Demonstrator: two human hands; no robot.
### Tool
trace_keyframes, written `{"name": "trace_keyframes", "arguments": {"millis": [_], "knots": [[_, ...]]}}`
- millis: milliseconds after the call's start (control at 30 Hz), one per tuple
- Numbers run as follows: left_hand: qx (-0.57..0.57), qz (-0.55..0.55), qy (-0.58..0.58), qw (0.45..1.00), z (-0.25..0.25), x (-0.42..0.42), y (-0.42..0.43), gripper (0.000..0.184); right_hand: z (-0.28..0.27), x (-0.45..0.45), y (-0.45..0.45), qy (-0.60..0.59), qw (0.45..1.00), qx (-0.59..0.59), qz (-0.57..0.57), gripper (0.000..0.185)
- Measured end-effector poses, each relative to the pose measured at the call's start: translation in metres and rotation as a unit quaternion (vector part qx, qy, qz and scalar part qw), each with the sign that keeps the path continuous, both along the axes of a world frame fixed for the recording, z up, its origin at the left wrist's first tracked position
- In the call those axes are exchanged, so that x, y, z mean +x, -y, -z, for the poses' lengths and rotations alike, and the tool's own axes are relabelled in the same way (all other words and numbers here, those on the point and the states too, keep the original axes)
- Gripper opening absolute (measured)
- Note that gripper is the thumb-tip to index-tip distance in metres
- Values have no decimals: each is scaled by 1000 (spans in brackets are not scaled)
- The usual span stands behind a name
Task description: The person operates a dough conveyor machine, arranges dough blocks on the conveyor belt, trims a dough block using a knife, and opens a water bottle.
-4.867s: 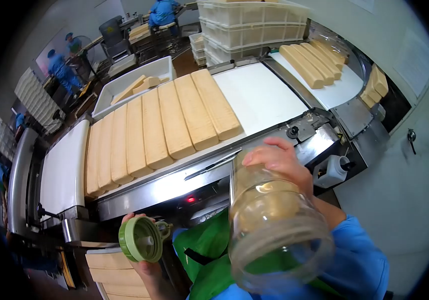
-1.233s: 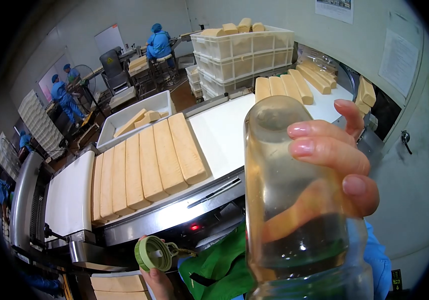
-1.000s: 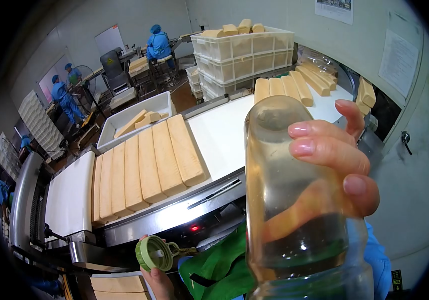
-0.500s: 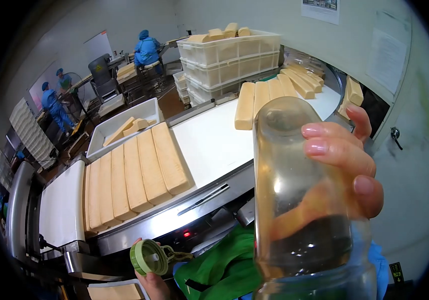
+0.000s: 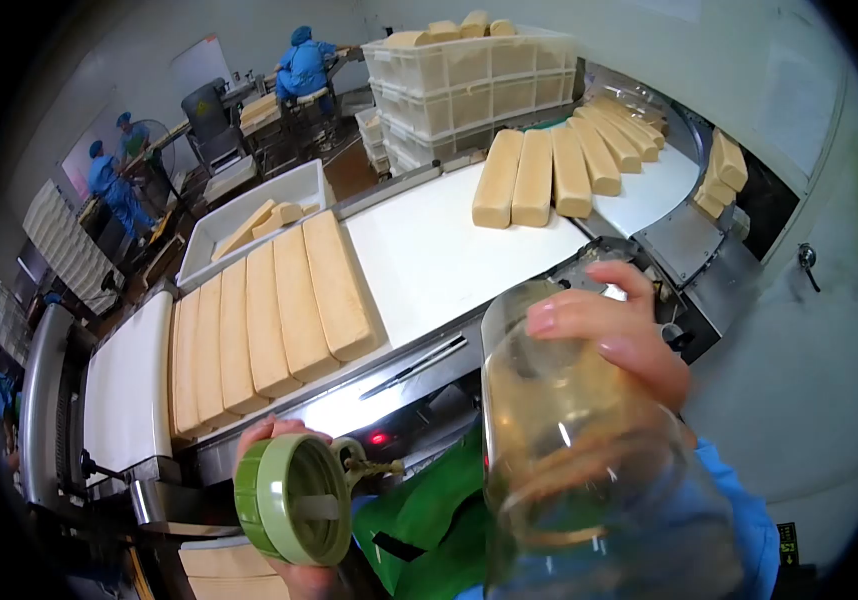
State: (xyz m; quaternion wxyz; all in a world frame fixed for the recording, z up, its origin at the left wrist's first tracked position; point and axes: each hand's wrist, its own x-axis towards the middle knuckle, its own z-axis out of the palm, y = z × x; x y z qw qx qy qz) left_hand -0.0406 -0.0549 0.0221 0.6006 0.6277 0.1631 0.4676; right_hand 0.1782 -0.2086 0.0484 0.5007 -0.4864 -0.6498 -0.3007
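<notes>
In the head view my right hand (image 5: 624, 335) grips a clear drinking bottle (image 5: 549, 410) close to the camera, with its rounded base upward. The bottle's lower end in view is blurred, so its mouth cannot be made out. At the lower left, my left hand (image 5: 267, 430) has its fingers around a green screw lid (image 5: 274, 500). The lid's hollow inside faces right, showing a whitish piece within, and a cord loop (image 5: 374, 467) hangs at its side. Lid and bottle are apart, above a green apron (image 5: 424, 530).
Beyond my hands runs a white conveyor belt (image 5: 414, 260) carrying long pale beige blocks (image 5: 279, 315) in rows. A pen (image 5: 419, 365) lies on its metal edge. Stacked white crates (image 5: 469, 90) and a white tub (image 5: 239, 215) stand behind. Co-workers in blue (image 5: 304, 68) are farther back.
My left hand has come up with the lid, which is nearer the camera. My right hand has moved down and left with the bottle, tilting it. The view has shifted slightly.
</notes>
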Motion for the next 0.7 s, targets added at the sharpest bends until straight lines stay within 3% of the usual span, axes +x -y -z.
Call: {"name": "trace_keyframes", "arguments": {"millis": [67,167,267,333,367,433,467,567,633,700], "knots": [[25,-8,22,999,-6,5,-5,71,24,2,-9,-42,998,-34,-24,70],[228,-164,-99,955,-3,24,-6,40,61,-2,-17,-144,982,-87,-81,79],[301,-45,-78,949,-28,27,5,69,92,-12,-23,-207,963,-144,-96,87],[449,-30,-214,867,-34,27,-3,97,104,-15,-26,-222,951,-189,-98,92],[449,-30,-215,867,-32,32,-3,97,109,-15,-25,-224,951,-189,-99,92],[534,-42,-310,785,-30,38,-2,100,115,-20,-26,-245,937,-239,-71,91],[531,-22,-320,785,-34,40,0,89,116,-20,-26,-246,936,-244,-55,90],[573,25,-347,742,-33,42,-7,84,125,-23,-27,-268,918,-286,-64,89],[563,75,-352,744,-33,48,-14,81,133,-20,-23,-279,908,-306,-70,89],[494,193,-340,776,-26,49,-27,78,139,-23,-22,-287,899,-323,-74,88]]}}
